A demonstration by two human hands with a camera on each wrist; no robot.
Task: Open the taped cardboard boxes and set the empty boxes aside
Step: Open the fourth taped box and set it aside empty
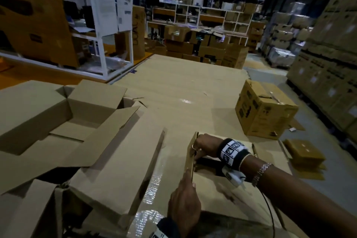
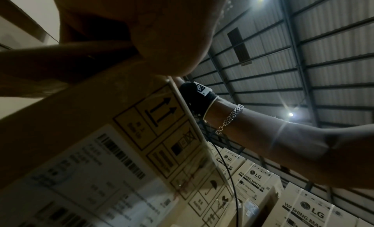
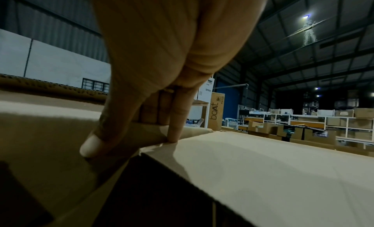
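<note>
A brown cardboard box stands in front of me at the lower right of the head view. Its left top flap is raised on edge, and a dark gap shows beneath it. My right hand reaches over from the right and pinches the far end of that flap. In the right wrist view the thumb and fingers clamp the flap edge. My left hand comes up from below and grips the near end of the same flap. The left wrist view shows my left hand above the box's labelled side.
Opened empty boxes with spread flaps lie on my left. A closed box stands on the floor at the right, with a small stack of flat cardboard near it. A large cardboard sheet covers the floor ahead. White shelving stands far left and stacked cartons far right.
</note>
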